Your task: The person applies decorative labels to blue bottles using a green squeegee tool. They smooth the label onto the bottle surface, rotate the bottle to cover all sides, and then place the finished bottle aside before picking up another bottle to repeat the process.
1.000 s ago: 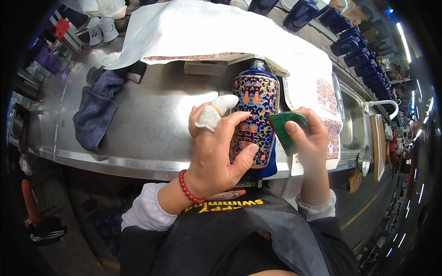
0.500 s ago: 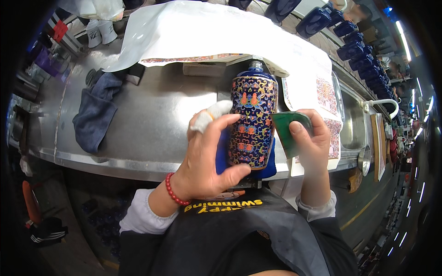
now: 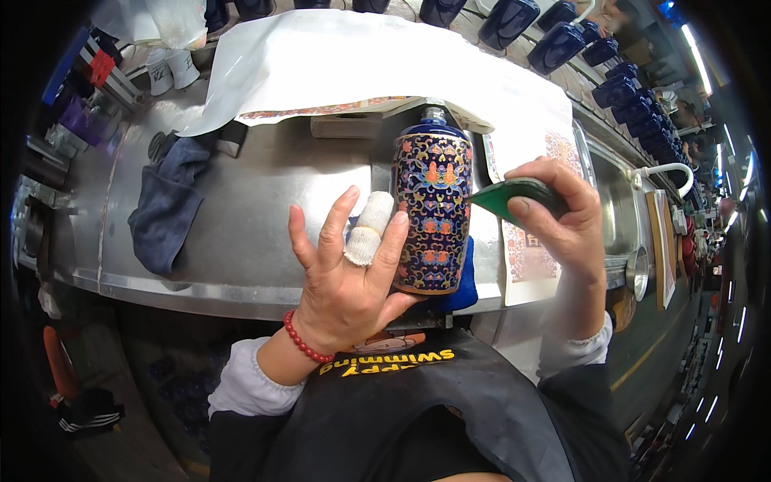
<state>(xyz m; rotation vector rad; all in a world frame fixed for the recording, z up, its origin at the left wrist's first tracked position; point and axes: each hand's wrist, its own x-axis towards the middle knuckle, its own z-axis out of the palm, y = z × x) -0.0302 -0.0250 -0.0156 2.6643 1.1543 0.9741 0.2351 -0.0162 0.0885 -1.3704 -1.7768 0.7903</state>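
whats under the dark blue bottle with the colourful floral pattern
A bright blue cloth-like pad shows past the bottle at its lower right, over the shiny metal counter. The bottle hides whatever else lies beneath.

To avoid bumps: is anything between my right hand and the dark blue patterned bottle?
Only the flat green scraper in your right hand, its tip by the right edge of the bottle; nothing else visible.
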